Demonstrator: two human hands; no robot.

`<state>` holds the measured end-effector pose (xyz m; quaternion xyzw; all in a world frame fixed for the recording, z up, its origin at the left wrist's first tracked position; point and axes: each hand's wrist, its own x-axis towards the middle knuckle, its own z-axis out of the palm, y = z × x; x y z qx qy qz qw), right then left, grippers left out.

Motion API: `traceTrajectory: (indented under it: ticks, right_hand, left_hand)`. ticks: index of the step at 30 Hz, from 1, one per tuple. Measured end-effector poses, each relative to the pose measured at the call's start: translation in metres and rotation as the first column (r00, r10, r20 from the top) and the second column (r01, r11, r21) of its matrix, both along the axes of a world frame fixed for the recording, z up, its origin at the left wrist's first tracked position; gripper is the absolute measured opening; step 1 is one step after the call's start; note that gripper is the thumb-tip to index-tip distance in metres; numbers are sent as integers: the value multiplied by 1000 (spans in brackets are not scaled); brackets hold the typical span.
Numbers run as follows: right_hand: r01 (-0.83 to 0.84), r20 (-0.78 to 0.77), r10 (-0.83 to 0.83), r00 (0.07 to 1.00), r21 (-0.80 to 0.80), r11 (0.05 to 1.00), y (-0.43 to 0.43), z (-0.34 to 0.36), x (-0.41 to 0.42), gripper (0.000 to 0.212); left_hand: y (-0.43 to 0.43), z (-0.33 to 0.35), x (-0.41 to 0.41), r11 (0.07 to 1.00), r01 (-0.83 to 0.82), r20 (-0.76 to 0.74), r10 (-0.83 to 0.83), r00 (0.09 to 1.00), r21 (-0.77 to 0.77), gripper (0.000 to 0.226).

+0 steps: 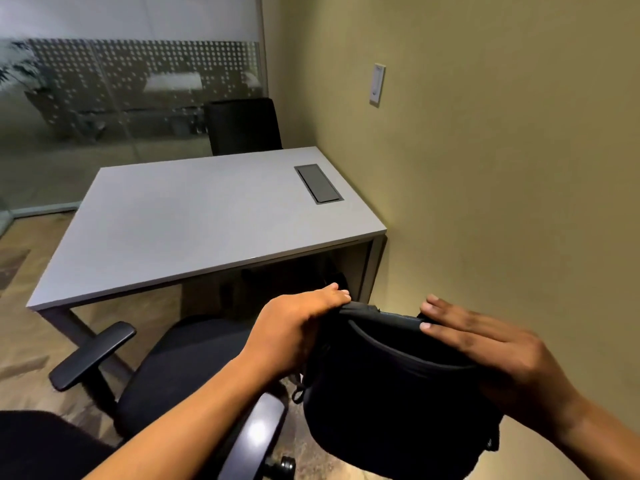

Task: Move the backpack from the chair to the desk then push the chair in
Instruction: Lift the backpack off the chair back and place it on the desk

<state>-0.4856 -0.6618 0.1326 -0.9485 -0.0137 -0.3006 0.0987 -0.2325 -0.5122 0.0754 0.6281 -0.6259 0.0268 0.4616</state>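
The black backpack point(391, 400) hangs in the air at the lower right, off the chair seat and to the right of it. My left hand point(294, 327) grips its top left edge. My right hand point(485, 348) clasps its top right side, fingers spread over the fabric. The black office chair point(187, 362) stands pulled out from the grey desk point(194, 223), its seat bare, one armrest at the left and one near the bottom centre. The desk top lies ahead of the backpack and higher in the view.
A dark cable hatch point(318, 183) is set into the desk's far right. A second black chair point(244, 126) stands behind the desk by the glass partition. A beige wall point(502, 202) with a white switch plate point(378, 85) runs along the right.
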Motion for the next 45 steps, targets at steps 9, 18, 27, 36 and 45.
traceTrajectory:
  ticks: [9,18,27,36,45]
  right_hand:
    - [-39,3,39,999,-58,998,-116,19,68,33]
    - [0,22,1,1000,-44,999,-209,25,150,46]
    - [31,84,-31,996,-7,999,-290,31,233,51]
    - [-53,175,52,983,2,999,-365,46,304,47]
    - [-58,170,54,984,18,998,-412,56,380,59]
  left_hand:
    - [-103,20,58,998,-50,-50,48,998,-37,43]
    - [-203,31,144,998,-37,-46,34,998,-54,65]
    - [-284,49,216,990,-132,-15,131,991,-48,65]
    - [-349,69,264,943,-305,6,309,951,-135,60]
    - [-399,82,336,924,-353,8,358,934,-150,60]
